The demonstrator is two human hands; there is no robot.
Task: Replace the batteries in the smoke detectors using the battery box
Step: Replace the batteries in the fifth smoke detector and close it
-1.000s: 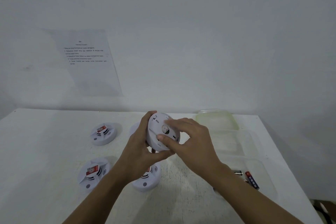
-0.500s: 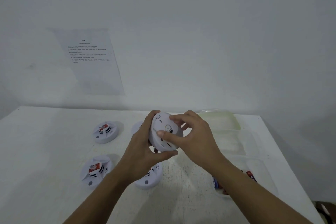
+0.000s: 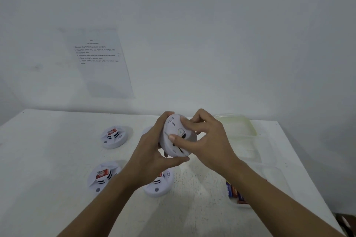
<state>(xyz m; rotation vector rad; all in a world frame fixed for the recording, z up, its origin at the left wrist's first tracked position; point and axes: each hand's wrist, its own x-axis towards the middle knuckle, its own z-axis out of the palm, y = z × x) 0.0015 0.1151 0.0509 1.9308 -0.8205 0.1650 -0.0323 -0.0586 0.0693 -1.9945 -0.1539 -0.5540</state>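
I hold a round white smoke detector above the middle of the table, its back plate tilted toward me. My left hand grips its rim from the left and below. My right hand pinches the back plate with thumb and fingers from the right. Three more detectors lie on the table: one at the back left, one at the front left, one partly under my left wrist. Each shows a red label. The clear battery box sits at the right with batteries inside, partly behind my right forearm.
A yellowish clear lid lies at the back right of the white table. A printed instruction sheet hangs on the white wall. A sliver of another white detector shows behind my left hand.
My right hand's fingers have shifted round the back plate, and the plate's marks have turned. The view has drifted slightly.
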